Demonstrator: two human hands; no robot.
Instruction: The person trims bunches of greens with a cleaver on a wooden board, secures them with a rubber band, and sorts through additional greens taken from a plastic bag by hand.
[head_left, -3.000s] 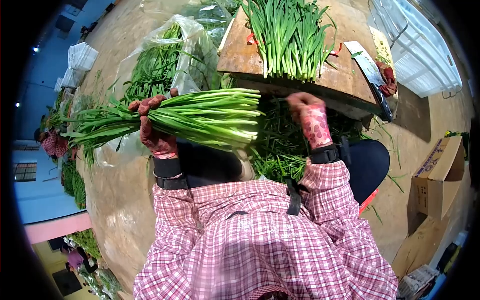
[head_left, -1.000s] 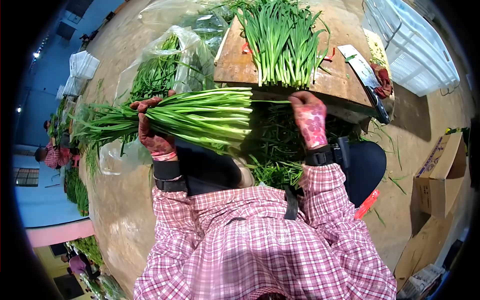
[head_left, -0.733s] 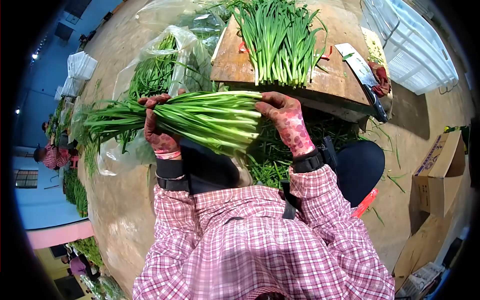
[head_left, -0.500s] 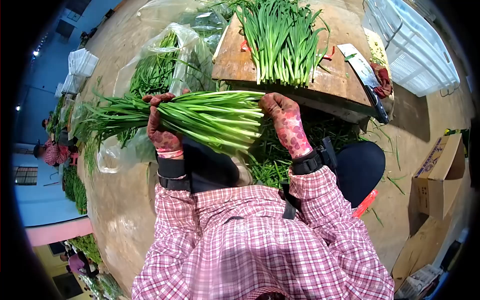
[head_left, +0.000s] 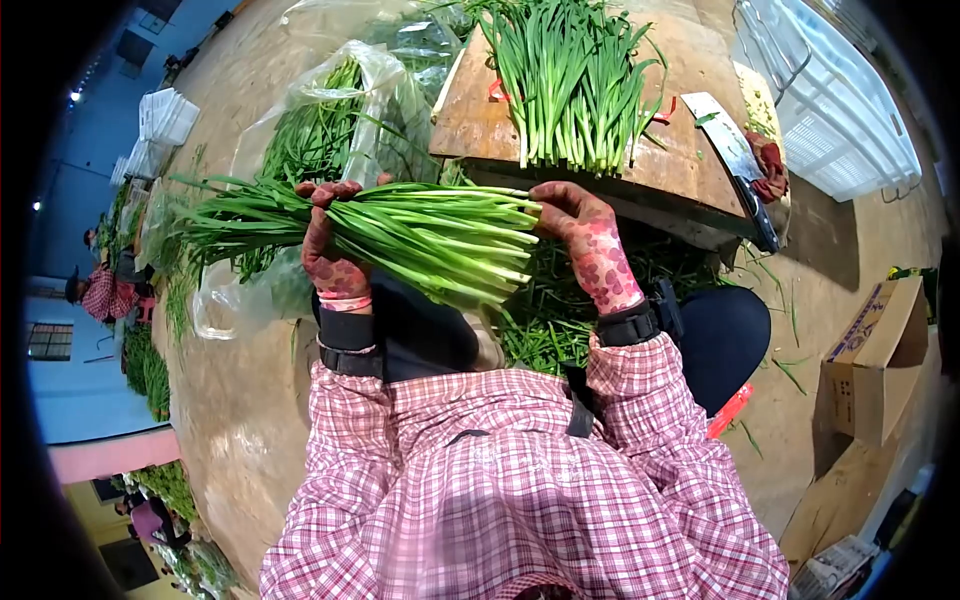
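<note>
A bunch of long green stalks with pale ends (head_left: 430, 235) lies across my left hand (head_left: 335, 250), whose gloved fingers wrap round its leafy middle. At the pale ends, my right hand (head_left: 580, 235) pinches the tip of a stalk on the upper edge of the bunch between thumb and fingers. Above them, another pile of green stalks (head_left: 575, 95) rests on the wooden board (head_left: 465, 125), with red ties beside it. A large knife (head_left: 722, 135) lies along the board's right side.
Plastic bags of greens (head_left: 320, 130) stand at the upper left. Loose leaves (head_left: 550, 335) lie below the board. At the right are a white crate (head_left: 840, 110), a dark red glove (head_left: 768, 165) and an open cardboard box (head_left: 870, 370). Other people (head_left: 105, 290) are at far left.
My right hand was apart from the bunch, holding a single stalk at its tip; it has come back left to the pale ends. My left hand and the bunch have shifted slightly right.
</note>
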